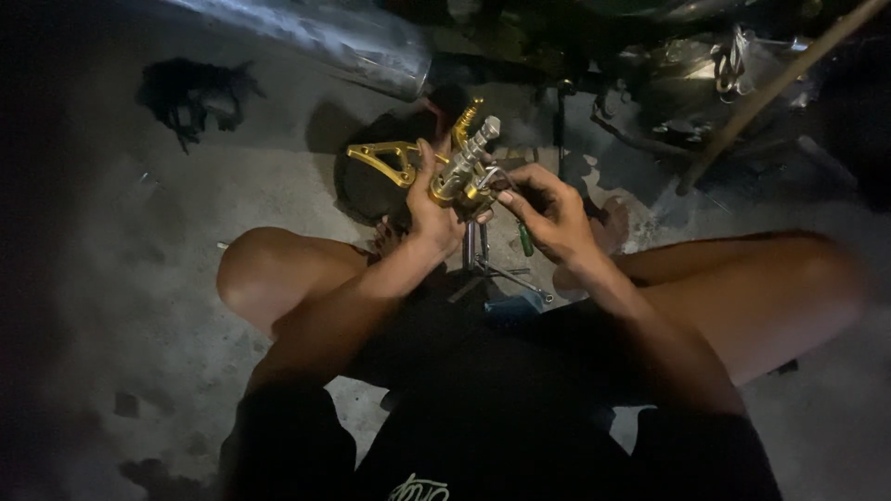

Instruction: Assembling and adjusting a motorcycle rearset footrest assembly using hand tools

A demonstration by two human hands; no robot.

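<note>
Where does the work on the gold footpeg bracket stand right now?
Done: the ridged silver metal peg already sits on the gold triangular metal bracket. In hand: the left hand grips that assembly while the right hand, with a small green-handled tool, works at its joint. Left: the assembly is off the motorcycle, and loose silver metal tools lie on the grey concrete floor. How tight the joint is cannot be seen.

The left hand (pixel 432 213) grips a gold footpeg bracket (pixel 436 165) with a silver ribbed peg (pixel 471 153) tilted upward. The right hand (pixel 549 215) pinches a green-handled tool (pixel 525 239) against the bracket's lower end. Metal tools (pixel 492 267) lie on the concrete floor (pixel 139 278) between the bare knees, below a chrome exhaust pipe (pixel 353 42).
</note>
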